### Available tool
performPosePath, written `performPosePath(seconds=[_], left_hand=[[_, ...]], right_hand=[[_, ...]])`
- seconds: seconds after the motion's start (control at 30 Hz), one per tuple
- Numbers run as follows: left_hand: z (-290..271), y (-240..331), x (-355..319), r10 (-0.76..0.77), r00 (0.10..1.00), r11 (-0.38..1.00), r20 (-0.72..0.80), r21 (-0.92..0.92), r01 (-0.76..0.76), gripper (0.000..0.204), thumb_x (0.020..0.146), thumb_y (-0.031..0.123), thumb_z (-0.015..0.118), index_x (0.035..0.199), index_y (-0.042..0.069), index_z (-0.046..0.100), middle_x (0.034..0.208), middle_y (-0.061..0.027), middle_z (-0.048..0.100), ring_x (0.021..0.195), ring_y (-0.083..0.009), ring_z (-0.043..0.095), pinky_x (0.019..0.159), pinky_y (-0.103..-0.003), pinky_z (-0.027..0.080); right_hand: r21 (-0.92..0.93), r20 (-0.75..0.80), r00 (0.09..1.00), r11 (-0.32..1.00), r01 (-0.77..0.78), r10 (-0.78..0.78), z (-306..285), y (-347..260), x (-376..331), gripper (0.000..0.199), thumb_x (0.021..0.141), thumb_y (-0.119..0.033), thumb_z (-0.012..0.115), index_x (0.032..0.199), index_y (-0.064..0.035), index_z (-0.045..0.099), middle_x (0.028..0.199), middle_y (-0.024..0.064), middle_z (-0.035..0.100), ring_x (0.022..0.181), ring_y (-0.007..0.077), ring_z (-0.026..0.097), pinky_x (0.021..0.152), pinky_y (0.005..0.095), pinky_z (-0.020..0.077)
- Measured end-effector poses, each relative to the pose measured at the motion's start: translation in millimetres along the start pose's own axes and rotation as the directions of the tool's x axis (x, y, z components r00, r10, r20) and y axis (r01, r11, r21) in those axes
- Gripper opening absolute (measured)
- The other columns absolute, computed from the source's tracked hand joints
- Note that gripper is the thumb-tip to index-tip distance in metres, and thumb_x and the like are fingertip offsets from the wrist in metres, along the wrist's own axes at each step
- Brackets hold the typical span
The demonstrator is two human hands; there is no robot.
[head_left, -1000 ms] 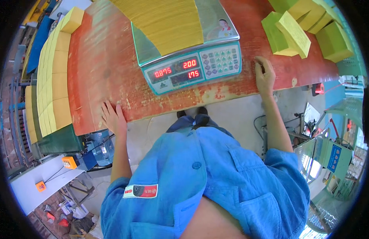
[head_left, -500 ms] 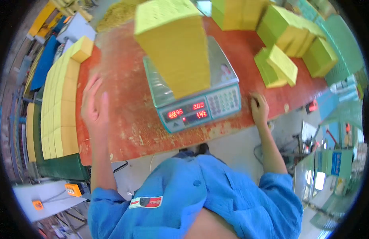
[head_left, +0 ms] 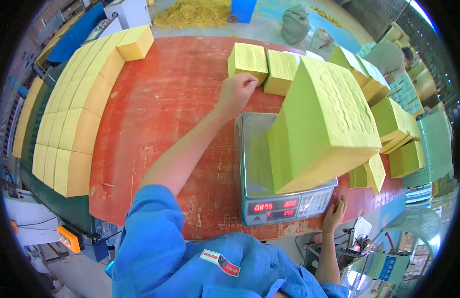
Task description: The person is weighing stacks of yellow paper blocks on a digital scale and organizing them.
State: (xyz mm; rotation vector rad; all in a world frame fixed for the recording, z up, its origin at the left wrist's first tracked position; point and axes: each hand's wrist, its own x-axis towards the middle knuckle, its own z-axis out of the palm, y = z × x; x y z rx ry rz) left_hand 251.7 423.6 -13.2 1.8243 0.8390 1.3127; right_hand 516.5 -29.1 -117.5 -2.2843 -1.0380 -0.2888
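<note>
Your left hand [head_left: 237,92] is stretched to upper centre of the frame, fingers curled loosely, knuckles touching or just short of the near edge of a small yellow stack [head_left: 248,60]; can't tell if it's pinching anything. Your right hand [head_left: 334,212] sits lower right, fingers flat on the tabletop [head_left: 160,114] edge, touching the scale [head_left: 284,198] corner, holding nothing

Stack looks like a block of thin yellow paper sheets, dimpled top. My guess: moderately heavy for its size, stiff as a block but the sheets can slide or fan, so grip both side faces and squeeze, or get fingers under the bottom. Don't lift by top sheets alone

A second stack [head_left: 281,71] sits just beside it on the right. A big stack [head_left: 322,124] stands on the scale pan, centre right, leaning in the fisheye. More stacks lie at the right edge [head_left: 394,129], some tilted. A long row of stacks [head_left: 71,114] runs down the left side

Tabletop is red, worn, scuffed, flat, fairly grippy I'd say. Room: workshop floor, yellow shreds pile [head_left: 192,12] top centre, sacks [head_left: 295,22] top right, blue sleeve [head_left: 150,233] at bottom
</note>
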Motion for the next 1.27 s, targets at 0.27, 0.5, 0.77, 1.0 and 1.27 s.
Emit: performPosePath(seconds=[0.27,0.5,0.77,1.0,1.27], left_hand=[[89.6,-50.3,77.0,0.394,0.870,0.866,0.295,0.198,-0.459,0.013,0.075,0.009,0.067,0.086,0.001,0.064,0.091,-0.0113,0.063,0.091,-0.0305,0.062,0.076,-0.039,0.052],[109.7,-68.2,105.6,0.376,0.802,0.738,0.465,0.373,-0.562,0.013,0.073,0.008,0.068,0.083,0.003,0.062,0.089,-0.0121,0.062,0.095,-0.0308,0.062,0.078,-0.042,0.053],[111.9,-65.9,110.9,0.350,0.772,0.664,0.531,0.441,-0.604,0.011,0.078,0.013,0.060,0.083,0.006,0.067,0.085,-0.0126,0.066,0.087,-0.0301,0.065,0.072,-0.043,0.054],[94.8,-46.3,133.7,0.389,0.878,0.795,0.280,0.379,-0.473,0.012,0.081,0.011,0.057,0.081,0.004,0.067,0.082,-0.0125,0.066,0.081,-0.0317,0.066,0.070,-0.041,0.054],[-18.9,-25.9,111.3,-0.222,0.944,0.826,0.243,-0.467,0.314,0.021,0.085,0.019,0.064,0.090,0.000,0.071,0.088,-0.0077,0.068,0.083,-0.0160,0.064,0.074,-0.032,0.051]], right_hand=[[-0.129,0.085,0.996,0.991,-0.023,0.034,7.5,4.9,2.0,0.028,0.087,-0.005,0.055,0.114,0.0024,0.059,0.117,0.0210,0.059,0.112,0.0381,0.055,0.097,0.0441,0.0437],[0.028,0.097,0.991,0.995,-0.091,0.088,24.5,103.6,-45.6,0.031,0.090,-0.018,0.058,0.117,-0.0022,0.061,0.123,0.0176,0.060,0.112,0.0347,0.058,0.098,0.0461,0.0439],[-0.190,0.143,0.986,0.980,-0.053,0.081,24.3,51.3,-17.1,0.030,0.087,-0.011,0.056,0.114,-0.0004,0.061,0.119,0.0186,0.060,0.111,0.0378,0.057,0.097,0.0441,0.0450],[-0.095,0.013,1.000,0.995,0.020,-0.019,-3.0,-17.2,3.5,0.026,0.083,0.000,0.056,0.108,0.0002,0.060,0.118,0.0194,0.059,0.110,0.0380,0.056,0.096,0.0440,0.0449],[0.001,0.008,1.000,1.000,0.028,-0.028,-0.7,-1.1,-4.7,0.018,0.084,-0.006,0.058,0.102,-0.0020,0.060,0.101,0.0182,0.060,0.097,0.0382,0.056,0.085,0.0472,0.0454]])
